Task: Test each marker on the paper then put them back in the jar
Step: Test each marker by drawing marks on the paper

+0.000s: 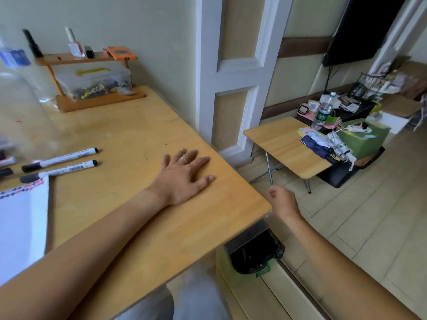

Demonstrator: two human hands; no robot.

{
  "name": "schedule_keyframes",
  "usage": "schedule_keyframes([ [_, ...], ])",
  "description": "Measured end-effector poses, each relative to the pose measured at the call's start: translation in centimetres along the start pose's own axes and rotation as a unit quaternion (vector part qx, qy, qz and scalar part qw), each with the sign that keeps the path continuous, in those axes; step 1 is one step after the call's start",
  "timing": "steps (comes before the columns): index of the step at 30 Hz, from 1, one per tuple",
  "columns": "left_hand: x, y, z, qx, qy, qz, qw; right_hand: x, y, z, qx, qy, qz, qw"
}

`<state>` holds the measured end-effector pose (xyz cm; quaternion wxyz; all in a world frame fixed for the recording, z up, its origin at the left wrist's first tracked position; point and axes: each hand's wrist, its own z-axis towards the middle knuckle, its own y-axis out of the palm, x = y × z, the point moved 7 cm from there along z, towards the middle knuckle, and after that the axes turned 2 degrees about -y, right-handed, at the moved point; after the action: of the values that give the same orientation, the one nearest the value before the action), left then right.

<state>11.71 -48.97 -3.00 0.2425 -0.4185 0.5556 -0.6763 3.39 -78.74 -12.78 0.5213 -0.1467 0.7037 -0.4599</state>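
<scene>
Markers [60, 159] lie on the table [143, 139], well left of the flat, spread left hand [184, 176]. Right hand [283, 200] hangs curled off the edge, holding nothing. Nobody watching; one marker could roll away.

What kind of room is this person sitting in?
Probably a lived-in room at home: a wooden desk with markers, a low folding table cluttered with a water bottle and umbrellas, and a wall-mounted TV.
</scene>
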Motion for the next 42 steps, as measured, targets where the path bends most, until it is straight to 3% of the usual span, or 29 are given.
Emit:
schedule_keyframes([
  [4,-0.2,-2.5,-0.7,0.024,-0.007,-0.052,0.998,-7.6,-5.9,1.1,0.063,-0.088,-0.002,0.994],
  [7,-2.2,-5.2,-2.6,0.071,-0.006,0.005,0.997,-15.9,-5.9,-0.2,0.085,-0.188,-0.003,0.979],
  [10,-6.4,-7.5,-5.6,0.098,-0.025,0.052,0.993,-24.7,-1.5,-3.2,0.063,-0.302,-0.004,0.951],
  [14,-13.7,-11.5,-11.7,0.197,-0.094,0.059,0.974,-35.5,7.4,-8.8,0.014,-0.429,0.041,0.902],
  [21,-26.4,-15.4,-23.4,0.325,-0.212,0.055,0.920,-48.2,18.6,-17.2,-0.049,-0.535,0.099,0.837],
  [23,-28.4,-15.3,-25.6,0.306,-0.202,0.046,0.929,-50.3,20.0,-18.4,-0.049,-0.552,0.108,0.826],
  [28,-30.2,-12.5,-28.3,0.177,-0.133,0.000,0.975,-52.1,22.8,-18.7,-0.052,-0.563,0.114,0.817],
  [39,-30.8,-13.0,-29.9,0.163,-0.135,0.003,0.977,-51.8,23.3,-17.6,-0.079,-0.590,0.104,0.797],
  [42,-31.4,-14.2,-29.4,0.196,-0.131,-0.014,0.972,-51.9,23.4,-17.8,-0.077,-0.602,0.096,0.789],
])
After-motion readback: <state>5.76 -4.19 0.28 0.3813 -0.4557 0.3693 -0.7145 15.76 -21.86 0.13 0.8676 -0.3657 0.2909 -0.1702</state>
